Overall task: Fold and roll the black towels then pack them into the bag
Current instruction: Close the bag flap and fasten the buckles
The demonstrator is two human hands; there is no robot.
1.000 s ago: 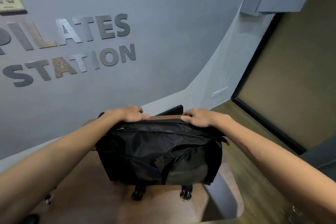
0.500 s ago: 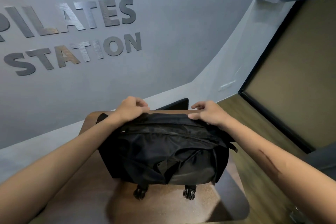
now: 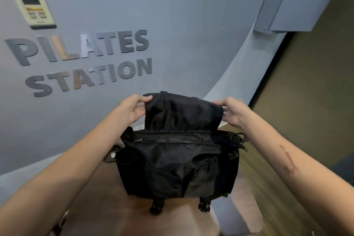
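Looking down from the head view, a brown wooden worktop [image 3: 99, 193] with a rounded edge stands against a smooth grey-blue wall [image 3: 191, 34]; a wood-grain floor [image 3: 264, 188] runs off toward four o'clock beside a dark olive panel [image 3: 310, 101]. At the middle of the worktop sits a black bag [image 3: 178, 166], soft and wrinkled, of thin nylon-like cloth, with zip lines across its top and two black plastic buckles [image 3: 157, 207] hanging at its six o'clock edge. Its flap [image 3: 182, 113] stands lifted toward twelve o'clock. The left hand [image 3: 132, 109] has its grip pinched on the flap's corner at ten o'clock, thumb on top; the right hand [image 3: 234, 113] pinches the opposite corner at two o'clock. No towel can be made out; whether any lies inside the bag cannot be told. On the wall, raised dull-metal letters read "PILATES STATION" [image 3: 82, 61]. At eleven o'clock hangs a cream wall controller [image 3: 31, 4] with a small screen and buttons; its print is too blurred to read.
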